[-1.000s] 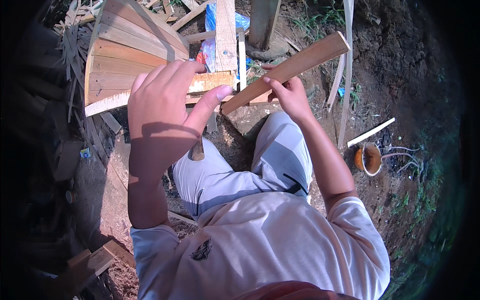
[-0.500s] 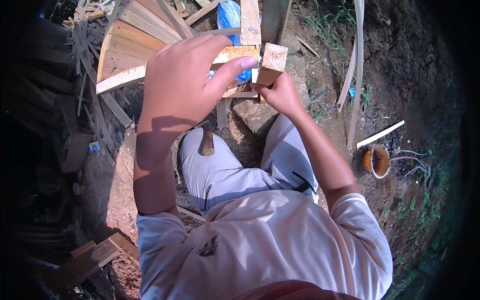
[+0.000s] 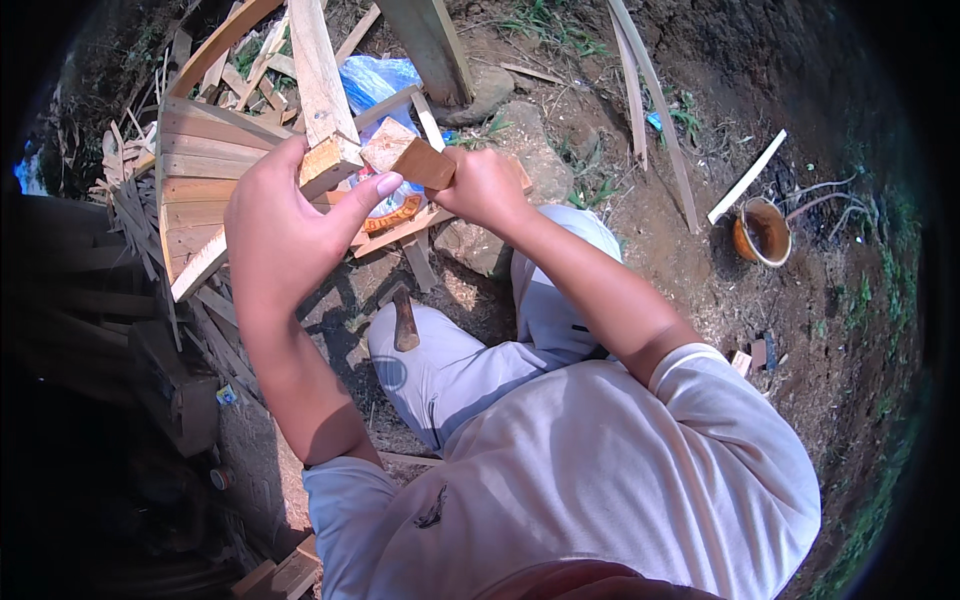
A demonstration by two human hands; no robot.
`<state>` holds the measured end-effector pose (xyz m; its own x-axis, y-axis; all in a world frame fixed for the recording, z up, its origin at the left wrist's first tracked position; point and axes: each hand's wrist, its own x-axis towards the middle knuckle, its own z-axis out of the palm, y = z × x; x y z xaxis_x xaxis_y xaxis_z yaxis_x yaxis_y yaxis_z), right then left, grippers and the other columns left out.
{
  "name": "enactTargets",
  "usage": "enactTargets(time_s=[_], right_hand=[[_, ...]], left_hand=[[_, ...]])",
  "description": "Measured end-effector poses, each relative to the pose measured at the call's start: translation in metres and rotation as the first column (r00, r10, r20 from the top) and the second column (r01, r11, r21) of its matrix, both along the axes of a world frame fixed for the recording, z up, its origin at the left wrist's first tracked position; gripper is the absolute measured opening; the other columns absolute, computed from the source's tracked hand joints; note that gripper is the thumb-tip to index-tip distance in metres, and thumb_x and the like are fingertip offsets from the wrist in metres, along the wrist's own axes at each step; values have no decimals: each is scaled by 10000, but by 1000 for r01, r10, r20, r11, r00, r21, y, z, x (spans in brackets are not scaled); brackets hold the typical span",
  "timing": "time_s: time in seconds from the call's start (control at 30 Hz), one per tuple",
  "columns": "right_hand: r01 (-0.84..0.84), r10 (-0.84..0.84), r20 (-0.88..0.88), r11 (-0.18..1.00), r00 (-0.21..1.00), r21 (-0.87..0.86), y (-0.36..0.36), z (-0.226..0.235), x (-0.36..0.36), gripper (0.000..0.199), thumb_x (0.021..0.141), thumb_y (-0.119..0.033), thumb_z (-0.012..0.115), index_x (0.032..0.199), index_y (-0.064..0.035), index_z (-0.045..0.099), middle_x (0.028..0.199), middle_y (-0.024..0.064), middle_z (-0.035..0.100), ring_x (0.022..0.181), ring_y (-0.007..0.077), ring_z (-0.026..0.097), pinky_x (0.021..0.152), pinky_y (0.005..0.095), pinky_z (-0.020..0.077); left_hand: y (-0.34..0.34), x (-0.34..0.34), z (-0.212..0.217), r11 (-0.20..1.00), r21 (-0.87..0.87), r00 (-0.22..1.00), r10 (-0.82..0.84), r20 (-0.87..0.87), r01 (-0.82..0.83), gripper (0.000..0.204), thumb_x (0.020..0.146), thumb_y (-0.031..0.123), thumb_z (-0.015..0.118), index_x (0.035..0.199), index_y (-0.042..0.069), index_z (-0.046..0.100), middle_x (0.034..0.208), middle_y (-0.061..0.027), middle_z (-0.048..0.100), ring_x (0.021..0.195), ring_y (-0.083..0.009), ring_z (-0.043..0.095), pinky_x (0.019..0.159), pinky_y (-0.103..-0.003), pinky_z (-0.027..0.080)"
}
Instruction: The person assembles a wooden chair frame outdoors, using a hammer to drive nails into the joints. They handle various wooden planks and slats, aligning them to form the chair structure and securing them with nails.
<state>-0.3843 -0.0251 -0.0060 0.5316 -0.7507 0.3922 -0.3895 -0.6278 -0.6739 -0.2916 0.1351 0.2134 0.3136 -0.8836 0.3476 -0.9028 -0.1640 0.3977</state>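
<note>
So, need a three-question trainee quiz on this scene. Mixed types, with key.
1. True or false: the right hand is closed around a squared wooden piece.
2. The slatted wooden panel is nearest: A) the left hand; B) the right hand; C) the right knee.
3. Order these from left to right in the picture: orange container, right hand, left hand.

Key: 1. True. 2. A. 3. Left hand, right hand, orange container.
</note>
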Motion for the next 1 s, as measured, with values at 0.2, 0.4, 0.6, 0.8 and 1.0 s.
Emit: enactTargets(time_s=[0.2, 0.4, 0.6, 0.8, 1.0], right_hand=[[81, -80, -17, 996, 997, 42, -1, 0, 13, 306, 761, -290, 813, 905, -30, 740, 731, 213, 729, 732, 383, 762, 699, 498, 625], [99, -99, -43, 995, 994, -2, 9, 4, 18, 345, 780, -323, 846, 900, -22, 729, 712, 205, 728, 703, 375, 763, 669, 485, 626], [105, -107, -79, 994, 991, -20, 15, 6, 26, 529, 820, -493, 853, 917, -2, 680, 689, 199, 723, 666, 380, 757, 621, 473, 620], [83, -84, -44, 996, 996, -20, 16, -11, 27, 619, 841, -543, 845, 978, 21, 627, 709, 211, 721, 662, 410, 743, 595, 479, 606], [-110, 123, -143, 989, 982, 94, -25, -63, 12, 499, 816, -349, 868, 1115, -12, 654, 908, 233, 758, 876, 419, 751, 764, 512, 595]], left_hand=[[-7, 19, 10, 994, 109, 999, 2, 32, -6, 466, 807, 158, 902, 1136, -101, 695, 1007, -153, 769, 889, -126, 668, 819, -326, 535], [-9, 28, 18, 990, 142, 1000, 27, -15, -25, 396, 810, 136, 886, 1087, -99, 728, 862, -106, 744, 784, -79, 595, 736, -290, 502], [-9, 30, 27, 984, 175, 990, 21, 142, -45, 381, 813, 142, 886, 1093, -80, 756, 784, -87, 733, 700, -66, 545, 629, -288, 455], [-8, 27, 13, 997, -21, 976, -70, 205, 76, 335, 841, 145, 871, 1039, -85, 729, 796, -146, 730, 699, -115, 578, 657, -298, 479], [-6, 33, 10, 987, -1, 979, -158, 129, 159, 315, 858, 150, 852, 1021, -80, 711, 847, -212, 744, 771, -256, 687, 712, -352, 527]])
